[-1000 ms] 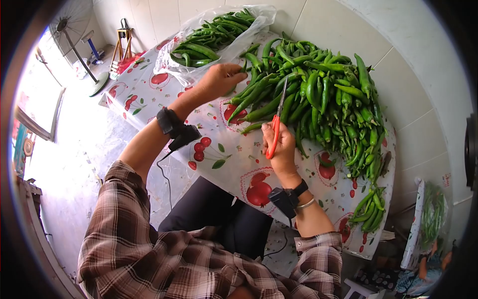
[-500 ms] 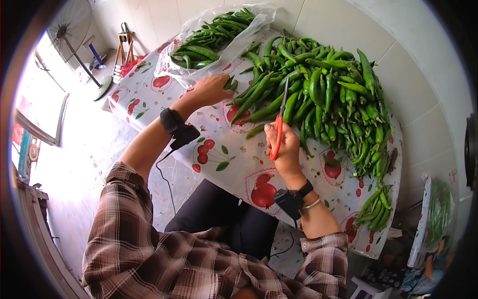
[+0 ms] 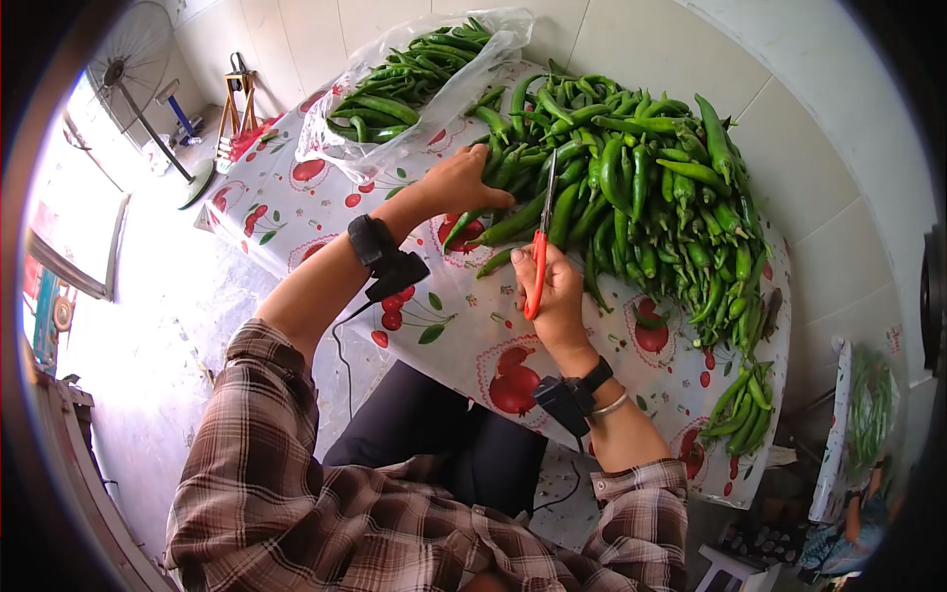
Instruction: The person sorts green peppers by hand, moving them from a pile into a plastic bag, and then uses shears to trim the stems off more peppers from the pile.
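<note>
My left hand point(image 3: 462, 185) reaches to the left edge of a big heap of long green chili peppers point(image 3: 631, 187). Its thumb and fingers are apart around the ends of some peppers, and part of the fingers is hidden. In my right hand point(image 3: 558, 301) is a pair of scissors point(image 3: 539, 264) with red handles, the blades pointing up over the heap and seemingly together. Left of the heap, a clear plastic bag point(image 3: 340, 153) lies open with more green peppers point(image 3: 414, 74) inside.
A white tablecloth point(image 3: 469, 326) with a red fruit print covers the table. A small cluster of peppers point(image 3: 740, 409) lies near its right corner. Beyond the table's left side stand a fan point(image 3: 128, 89) and a folded wooden stool point(image 3: 237, 104). A tiled wall point(image 3: 681, 54) borders the back.
My left hand has moved right, from beside the bag with peppers in it to the heap's edge; its fingers have spread. The right hand keeps the scissors in nearly the same place.
</note>
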A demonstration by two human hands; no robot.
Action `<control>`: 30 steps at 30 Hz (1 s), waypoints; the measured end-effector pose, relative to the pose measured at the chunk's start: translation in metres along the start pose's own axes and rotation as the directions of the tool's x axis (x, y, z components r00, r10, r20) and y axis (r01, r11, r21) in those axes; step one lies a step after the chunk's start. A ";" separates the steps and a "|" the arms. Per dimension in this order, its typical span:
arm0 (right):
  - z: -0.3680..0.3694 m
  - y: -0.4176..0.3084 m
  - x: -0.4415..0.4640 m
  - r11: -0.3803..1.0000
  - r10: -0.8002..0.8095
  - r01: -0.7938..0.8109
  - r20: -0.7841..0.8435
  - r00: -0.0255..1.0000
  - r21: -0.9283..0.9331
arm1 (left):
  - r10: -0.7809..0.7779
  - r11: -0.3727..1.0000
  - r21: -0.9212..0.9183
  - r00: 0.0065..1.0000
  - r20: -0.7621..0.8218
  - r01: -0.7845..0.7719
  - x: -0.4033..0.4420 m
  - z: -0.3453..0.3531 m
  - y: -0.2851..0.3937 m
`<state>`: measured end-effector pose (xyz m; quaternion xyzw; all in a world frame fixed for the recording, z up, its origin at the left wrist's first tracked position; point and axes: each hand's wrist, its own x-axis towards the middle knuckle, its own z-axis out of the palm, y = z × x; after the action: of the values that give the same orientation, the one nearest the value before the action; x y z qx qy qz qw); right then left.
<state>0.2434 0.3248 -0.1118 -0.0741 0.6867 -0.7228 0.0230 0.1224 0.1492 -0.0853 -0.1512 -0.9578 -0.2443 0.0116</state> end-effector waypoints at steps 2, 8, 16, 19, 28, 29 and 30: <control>0.000 0.003 0.001 0.999 -0.025 0.025 0.000 1.000 -0.020 | 0.005 1.000 -0.029 1.000 -0.027 -0.006 0.004 0.002 -0.008; 0.000 0.004 0.002 0.999 -0.029 0.029 -0.012 0.999 0.012 | -0.065 0.989 -0.127 0.996 0.059 0.072 0.005 -0.010 -0.014; 0.000 0.005 0.002 1.000 -0.016 0.016 -0.015 1.000 -0.015 | -0.175 0.912 -0.352 0.976 0.130 0.210 -0.011 -0.019 -0.038; 0.000 0.006 0.002 0.999 -0.030 0.030 -0.024 0.999 -0.018 | -0.135 0.844 -0.483 0.964 0.229 0.233 -0.018 -0.025 -0.042; 0.000 0.003 0.001 1.000 -0.002 0.002 -0.014 1.000 -0.016 | -0.172 0.814 -0.568 0.984 -0.041 0.118 -0.031 -0.037 -0.026; 0.000 0.004 0.001 1.000 -0.002 0.001 -0.017 1.000 -0.018 | -0.169 0.814 -0.569 0.985 -0.039 0.117 -0.031 -0.038 -0.025; -0.001 0.006 0.001 1.000 -0.014 0.013 -0.017 1.000 -0.019 | -0.170 0.830 -0.546 0.984 -0.062 0.109 -0.031 -0.039 -0.024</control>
<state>0.2420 0.3249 -0.1182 -0.0727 0.6932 -0.7169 0.0115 0.1426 0.1016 -0.0653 -0.0646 -0.8564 -0.5123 0.0022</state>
